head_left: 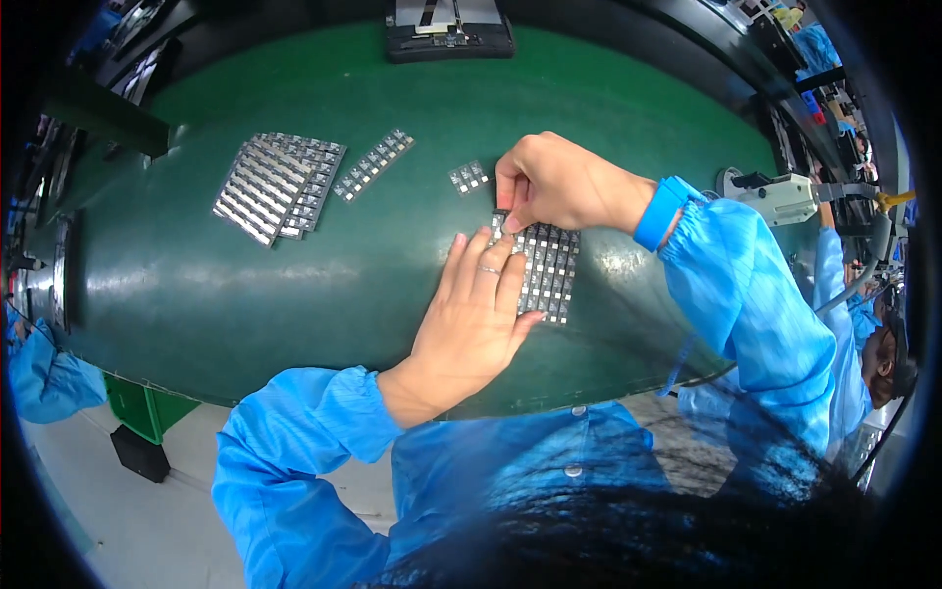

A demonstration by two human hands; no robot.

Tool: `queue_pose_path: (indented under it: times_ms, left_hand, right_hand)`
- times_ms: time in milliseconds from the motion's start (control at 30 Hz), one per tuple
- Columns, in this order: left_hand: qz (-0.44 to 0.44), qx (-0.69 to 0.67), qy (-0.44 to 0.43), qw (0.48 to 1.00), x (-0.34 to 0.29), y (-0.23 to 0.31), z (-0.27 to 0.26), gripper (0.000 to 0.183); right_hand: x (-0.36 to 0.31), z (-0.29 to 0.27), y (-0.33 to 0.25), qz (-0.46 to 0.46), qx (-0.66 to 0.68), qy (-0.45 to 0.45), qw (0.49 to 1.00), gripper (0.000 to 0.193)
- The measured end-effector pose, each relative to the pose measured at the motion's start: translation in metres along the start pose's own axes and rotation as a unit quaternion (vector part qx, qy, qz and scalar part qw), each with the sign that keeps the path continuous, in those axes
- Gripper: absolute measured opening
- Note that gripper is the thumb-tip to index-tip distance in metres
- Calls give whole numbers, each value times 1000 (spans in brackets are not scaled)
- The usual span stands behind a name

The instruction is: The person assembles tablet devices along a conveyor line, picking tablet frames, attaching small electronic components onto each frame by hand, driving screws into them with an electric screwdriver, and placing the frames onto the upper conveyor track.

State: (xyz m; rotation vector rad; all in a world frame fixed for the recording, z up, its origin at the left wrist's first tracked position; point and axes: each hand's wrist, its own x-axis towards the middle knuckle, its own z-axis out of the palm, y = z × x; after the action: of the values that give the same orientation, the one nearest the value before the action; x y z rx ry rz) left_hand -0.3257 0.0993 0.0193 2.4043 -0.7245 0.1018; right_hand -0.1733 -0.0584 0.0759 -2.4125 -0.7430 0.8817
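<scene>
Component sheet (551, 275) partly beneath open left hand (467, 334), far-left corner in pinching right hand (564, 182)

Head-worn fisheye, near, facing down at left hand (471, 329), right hand (569, 182), table (324, 314).

You're in an electronics workshop — a sheet of small components (552, 275) lies mid-dial on your green bench (196, 324), and a co-worker's blue sleeve (54, 381) shows near nine o'clock.

That loose blue coat (442, 471) has gathered cuffs (367, 412) and pale round buttons (573, 471). A blue band (658, 212) circles the right wrist (636, 202), a thin ring (489, 269) one left finger (487, 282).
</scene>
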Motion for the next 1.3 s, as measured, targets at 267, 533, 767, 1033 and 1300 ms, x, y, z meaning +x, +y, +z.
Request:
queue_pose_path:
  times_ms: [267,533,767,1033,1300]
  left_hand:
    - [17,2,3,1000,2,-1,5,66]
    - [15,16,-6,1000,0,-1,10,64]
    - [19,54,-9,998,2,2,4,63]
    - [12,46,-26,999,4,7,8,68]
    - [8,49,-29,998,5,6,7,67]
  right_hand:
    - [-10,6,9,-36,21,86,995,24]
    - [-8,4,17,-27,30,26,999,27]
    - [-13,3,11,9,46,44,998,29]
    - [-22,-4,17,-37,55,10,998,30]
    - [-25,1,21,-54,47,35,997,35]
